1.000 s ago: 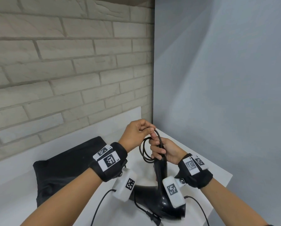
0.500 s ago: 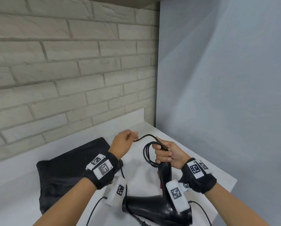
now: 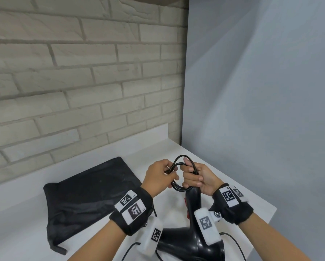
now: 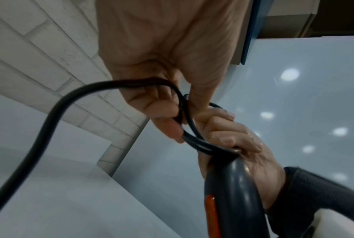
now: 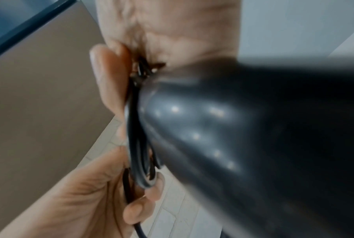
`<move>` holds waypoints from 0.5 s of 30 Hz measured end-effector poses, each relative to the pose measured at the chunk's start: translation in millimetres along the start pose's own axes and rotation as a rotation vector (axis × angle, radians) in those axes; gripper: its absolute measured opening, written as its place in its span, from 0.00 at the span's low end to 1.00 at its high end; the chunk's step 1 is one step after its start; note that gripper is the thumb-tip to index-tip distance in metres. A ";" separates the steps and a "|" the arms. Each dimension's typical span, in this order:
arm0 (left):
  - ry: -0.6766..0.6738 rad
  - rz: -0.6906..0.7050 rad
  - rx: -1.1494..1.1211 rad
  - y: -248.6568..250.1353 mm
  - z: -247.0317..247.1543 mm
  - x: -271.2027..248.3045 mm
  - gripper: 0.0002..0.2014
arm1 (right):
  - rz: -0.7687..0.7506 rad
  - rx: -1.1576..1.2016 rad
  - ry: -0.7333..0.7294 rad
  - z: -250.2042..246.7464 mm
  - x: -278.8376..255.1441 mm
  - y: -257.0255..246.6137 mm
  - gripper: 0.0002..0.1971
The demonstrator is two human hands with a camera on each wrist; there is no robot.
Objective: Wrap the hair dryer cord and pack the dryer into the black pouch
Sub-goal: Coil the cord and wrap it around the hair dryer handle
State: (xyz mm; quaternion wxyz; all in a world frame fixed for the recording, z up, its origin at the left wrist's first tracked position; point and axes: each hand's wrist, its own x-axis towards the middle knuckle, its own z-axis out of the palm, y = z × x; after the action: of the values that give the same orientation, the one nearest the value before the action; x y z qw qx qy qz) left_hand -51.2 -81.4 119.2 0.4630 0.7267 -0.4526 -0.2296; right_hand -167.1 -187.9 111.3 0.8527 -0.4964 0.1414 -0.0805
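Black cord (image 3: pixel 180 167) coiled at dryer (image 3: pixel 192 228) handle end | right hand (image 3: pixel 199 178) clamps loops and handle, left hand (image 3: pixel 160 176) pinches next turn | keep loops even (slack trails below) | pouch (image 3: pixel 86 196) flat, left, on counter (image 3: pixel 233 185)

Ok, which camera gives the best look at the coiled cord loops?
The head view: the cord loops show whole, held between the left hand and the right hand above the hair dryer handle. The left wrist view shows only part of the loops beside fingers; the right wrist view is blurred and edge-on.
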 end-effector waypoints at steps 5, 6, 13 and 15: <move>-0.012 -0.010 0.012 -3.0 -0.3 0.0 0.04 | 0.010 -0.004 0.008 2.1 0.6 -0.3 0.23; -0.025 -0.026 -0.028 -3.5 -1.7 0.3 0.03 | 0.015 -0.001 0.005 2.4 0.5 -0.6 0.23; -0.175 -0.135 -0.334 -3.7 -12.1 -5.2 0.04 | 0.023 -0.061 0.065 7.0 -4.2 -3.8 0.30; -0.226 -0.154 -0.356 -2.3 -16.3 -6.5 0.08 | 0.017 -0.076 0.070 8.8 -5.2 -4.4 0.28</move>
State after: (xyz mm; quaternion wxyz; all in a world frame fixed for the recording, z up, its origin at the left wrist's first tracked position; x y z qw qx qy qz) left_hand -41.1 -67.8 124.1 0.5115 0.6354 -0.3972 -0.4207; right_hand -169.1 -181.4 120.1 0.8284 -0.5240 0.1784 -0.0852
